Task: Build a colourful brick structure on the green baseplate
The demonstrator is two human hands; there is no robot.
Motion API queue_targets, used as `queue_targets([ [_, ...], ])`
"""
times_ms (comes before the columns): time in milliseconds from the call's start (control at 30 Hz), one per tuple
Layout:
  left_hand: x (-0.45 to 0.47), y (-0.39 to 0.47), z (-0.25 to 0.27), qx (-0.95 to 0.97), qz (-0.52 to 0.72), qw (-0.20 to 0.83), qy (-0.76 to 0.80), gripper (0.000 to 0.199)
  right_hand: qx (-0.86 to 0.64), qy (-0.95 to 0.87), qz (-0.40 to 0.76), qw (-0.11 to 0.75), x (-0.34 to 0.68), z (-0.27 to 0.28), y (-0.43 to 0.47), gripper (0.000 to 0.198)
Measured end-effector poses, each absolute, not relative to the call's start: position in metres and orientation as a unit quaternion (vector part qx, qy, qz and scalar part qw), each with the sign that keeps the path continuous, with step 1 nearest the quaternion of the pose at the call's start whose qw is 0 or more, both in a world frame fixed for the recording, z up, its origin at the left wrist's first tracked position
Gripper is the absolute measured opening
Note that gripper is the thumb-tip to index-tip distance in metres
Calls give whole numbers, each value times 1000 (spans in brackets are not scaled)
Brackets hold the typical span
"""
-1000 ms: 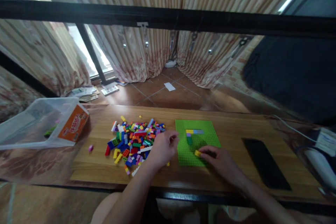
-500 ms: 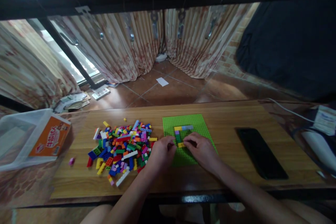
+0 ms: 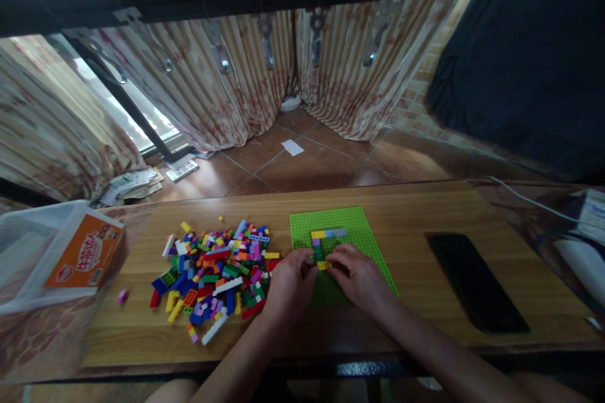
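Note:
A green baseplate (image 3: 352, 220) lies on the table, bearing a bracket-shaped row of toy bricks. The row has a yellow brick (image 3: 318, 235) and light blue-grey bricks (image 3: 336, 233) along the top, then purple and dark green bricks (image 3: 318, 253) down the left side. At its lower end is another yellow brick (image 3: 324, 265). My right hand (image 3: 359, 277) pinches this lower brick's right end. On the other side, my left hand (image 3: 293, 278) has its thumb and fingers closed together close to the brick's left end; what they hold is hidden.
A heap of mixed toy bricks (image 3: 220, 264) spreads over the table left of the baseplate, with a small pink brick (image 3: 122, 296) apart from it. A black phone (image 3: 477, 283) lies at the right. A clear plastic bin (image 3: 28, 264) with an orange label stands at the far left.
My right fingers have shifted slightly down and left around the lower yellow brick. My left hand stays beside it, and the view has tilted a little.

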State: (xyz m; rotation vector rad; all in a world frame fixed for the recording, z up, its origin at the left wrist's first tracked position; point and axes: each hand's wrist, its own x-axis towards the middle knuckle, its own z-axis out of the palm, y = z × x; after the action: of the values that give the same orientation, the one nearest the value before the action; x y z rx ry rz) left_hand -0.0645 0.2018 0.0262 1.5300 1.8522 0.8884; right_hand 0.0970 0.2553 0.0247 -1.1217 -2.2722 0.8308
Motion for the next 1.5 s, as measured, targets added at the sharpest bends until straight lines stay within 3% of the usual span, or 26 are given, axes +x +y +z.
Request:
queue_targets([
  [233, -61, 200, 27, 567, 317, 264, 713, 21, -414, -825, 303, 235, 96, 26, 254, 13],
  [433, -54, 192, 25, 663, 288, 152, 674, 18, -415, -825, 299, 240, 95, 23, 254, 15],
  [733, -35, 181, 23, 731, 88, -20, 677, 24, -414, -826, 307, 229, 93, 21, 257, 16],
  [967, -27, 177, 13, 752, 58, -97, 650, 30, -396, -845, 304, 193, 89, 29, 259, 19],
  [1133, -27, 177, 13, 747, 55, -91, 656, 29, -406, -845, 294, 187, 89, 30, 260, 15],
  [1300, -36, 178, 21, 727, 104, 13, 678, 28, -424, -812, 343, 208, 95, 29, 267, 10],
  [1500, -51, 178, 24, 715, 174, 54, 674, 47, -472, -743, 405, 248, 106, 29, 279, 18],
])
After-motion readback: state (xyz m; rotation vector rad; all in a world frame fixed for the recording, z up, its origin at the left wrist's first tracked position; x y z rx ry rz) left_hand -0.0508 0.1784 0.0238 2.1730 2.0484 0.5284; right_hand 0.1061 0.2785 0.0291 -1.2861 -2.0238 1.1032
